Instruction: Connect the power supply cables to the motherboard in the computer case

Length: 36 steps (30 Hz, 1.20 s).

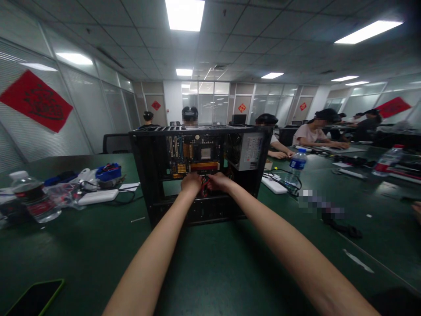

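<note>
An open black computer case (pixel 204 215) stands on the green table. Inside it are a motherboard (pixel 179 149) and, at the upper right, a grey power supply (pixel 251 151). Both my hands reach into the lower middle of the case, below the orange and red slots. My left hand (pixel 191 182) has its fingers curled beside a small bundle of red and black cables (pixel 204 186). My right hand (pixel 219 182) is closed on these cables from the other side. The fingertips of my left hand are too small to tell what they hold.
Left of the case are a dark drink bottle (pixel 37 199), plastic bags and a white power strip (pixel 98 197). A blue-labelled bottle (pixel 297 166) stands on the right. A phone (pixel 36 298) lies at the near left. People sit across the table.
</note>
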{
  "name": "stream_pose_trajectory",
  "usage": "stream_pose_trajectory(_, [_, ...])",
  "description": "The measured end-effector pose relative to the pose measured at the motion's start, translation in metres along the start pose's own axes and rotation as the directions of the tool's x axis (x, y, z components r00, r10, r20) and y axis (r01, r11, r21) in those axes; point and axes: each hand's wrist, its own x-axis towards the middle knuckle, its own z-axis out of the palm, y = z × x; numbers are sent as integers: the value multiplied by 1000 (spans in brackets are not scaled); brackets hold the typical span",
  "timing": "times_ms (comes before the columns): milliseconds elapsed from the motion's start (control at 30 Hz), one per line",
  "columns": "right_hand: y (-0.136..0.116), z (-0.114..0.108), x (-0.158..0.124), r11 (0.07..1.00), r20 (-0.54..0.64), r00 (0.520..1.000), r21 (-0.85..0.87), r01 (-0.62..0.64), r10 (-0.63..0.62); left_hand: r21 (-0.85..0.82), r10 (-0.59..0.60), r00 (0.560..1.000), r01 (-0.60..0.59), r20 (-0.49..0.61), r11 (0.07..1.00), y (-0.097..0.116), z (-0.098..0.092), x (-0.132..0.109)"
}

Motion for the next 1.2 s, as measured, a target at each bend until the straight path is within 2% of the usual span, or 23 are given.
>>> stream_pose_trajectory(133, [5, -11, -9, 932, -88, 971, -311, 184, -221, 20, 12, 1000, -12, 2, 1000, 2, -1, -2])
stream_pose_trajectory(233, [6, -18, -15, 824, -42, 935, -489, 288, -351, 26, 10, 1000, -10, 5, 1000, 3, -1, -1])
stream_pose_trajectory(333, [6, -18, -15, 724, -2, 917, -615, 313, -399, 28, 9, 1000, -9, 2, 1000, 3, 1, 1])
stream_pose_trajectory(533, [5, -14, -13, 577, -3, 906, -772, 266, -422, 28, 27, 1000, -26, -13, 999, 3, 5, 3])
stream_pose_trajectory(733, [1, -13, -19, 489, 10, 913, -843, 226, -407, 31, 23, 999, -22, -22, 999, 4, 5, 1])
stream_pose_trajectory(933, [-2, -13, -21, 443, 20, 925, -874, 201, -380, 38, 19, 1000, -19, -14, 999, 5, 3, -2])
stream_pose_trajectory(1200, [-2, -10, -26, 455, 45, 935, -865, 214, -353, 81, 26, 999, -23, -28, 996, 5, 2, -5])
